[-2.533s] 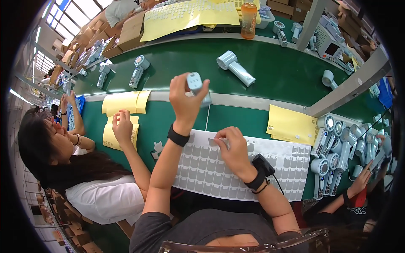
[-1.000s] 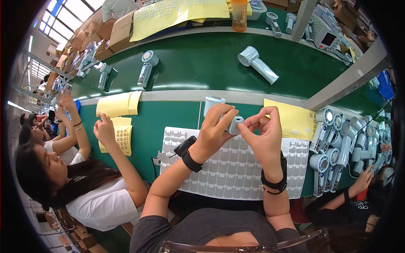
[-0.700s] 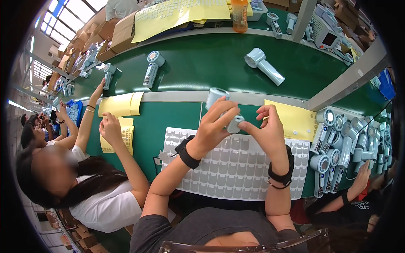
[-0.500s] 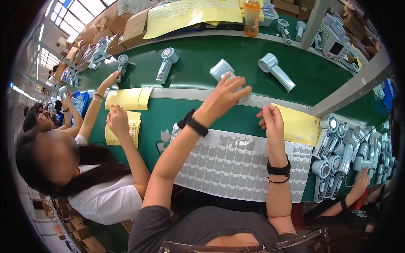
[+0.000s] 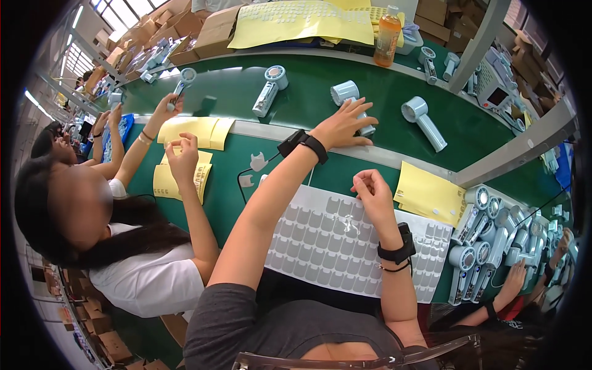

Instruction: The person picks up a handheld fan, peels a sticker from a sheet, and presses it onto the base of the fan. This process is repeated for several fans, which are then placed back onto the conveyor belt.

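Observation:
My left hand (image 5: 345,126) reaches over the green belt, fingers spread, palm down. Under its fingertips a pale-blue handheld fan (image 5: 345,92) lies on the belt; the hand hides part of its handle. Closer to me, my right hand (image 5: 375,198) hovers above the upper part of a white sheet (image 5: 300,196) with rows of grey stickers. Its fingers are curled with the thumb and fingertips together; whether something small is between them cannot be made out. Another pale-blue fan (image 5: 425,120) lies on the belt to the right of my left hand.
Yellow backing sheets (image 5: 428,194) lie right of my right hand, beside a metal post (image 5: 518,157). Many fans (image 5: 468,256) are stacked at the right. To the left a co-worker's hand (image 5: 166,105) holds a fan. A bottle (image 5: 387,37) stands on the far ledge.
My left hand has lowered the fan onto the belt and spread its fingers. My right hand has shifted left over the sticker sheet. The co-worker's fan has been lifted. The whole view has shifted slightly.

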`<move>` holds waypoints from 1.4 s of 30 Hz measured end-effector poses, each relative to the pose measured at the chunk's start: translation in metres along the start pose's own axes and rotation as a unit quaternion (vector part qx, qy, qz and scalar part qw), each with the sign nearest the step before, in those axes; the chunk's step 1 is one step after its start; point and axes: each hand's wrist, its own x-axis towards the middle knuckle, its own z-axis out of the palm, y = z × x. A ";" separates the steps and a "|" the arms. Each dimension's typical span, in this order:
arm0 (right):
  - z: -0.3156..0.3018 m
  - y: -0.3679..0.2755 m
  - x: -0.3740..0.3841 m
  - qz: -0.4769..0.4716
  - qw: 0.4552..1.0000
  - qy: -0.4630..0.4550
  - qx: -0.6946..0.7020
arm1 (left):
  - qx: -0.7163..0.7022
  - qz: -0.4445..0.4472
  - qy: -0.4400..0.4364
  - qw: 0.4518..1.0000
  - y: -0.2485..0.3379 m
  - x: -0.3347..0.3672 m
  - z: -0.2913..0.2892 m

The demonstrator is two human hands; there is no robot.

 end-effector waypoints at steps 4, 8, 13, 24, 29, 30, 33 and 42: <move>0.000 -0.001 -0.002 0.000 1.000 0.000 -0.015 | -0.040 -0.054 0.090 0.994 0.001 0.013 -0.011; 0.001 -0.002 -0.005 -0.007 1.000 0.013 -0.019 | 0.266 -0.481 0.169 0.818 -0.036 -0.024 -0.037; 0.016 -0.016 -0.013 -0.123 0.981 0.038 -0.147 | 0.158 -0.582 0.090 0.792 -0.069 -0.085 -0.061; 0.096 -0.018 -0.029 -0.262 0.903 -0.058 -0.334 | -0.030 -0.375 0.453 0.808 0.030 -0.079 -0.109; 0.117 -0.011 -0.022 -0.247 0.909 -0.026 -0.333 | -0.259 -0.373 0.507 0.733 0.061 -0.080 -0.097; 0.118 -0.009 -0.021 -0.241 0.917 -0.016 -0.317 | -0.308 -0.362 0.517 0.712 0.062 -0.079 -0.095; 0.121 -0.004 -0.020 -0.231 0.934 0.003 -0.272 | -0.317 -0.337 0.527 0.713 0.056 -0.084 -0.091; 0.125 -0.007 -0.014 -0.239 0.937 0.039 -0.253 | -0.361 -0.238 0.527 0.732 0.065 -0.085 -0.101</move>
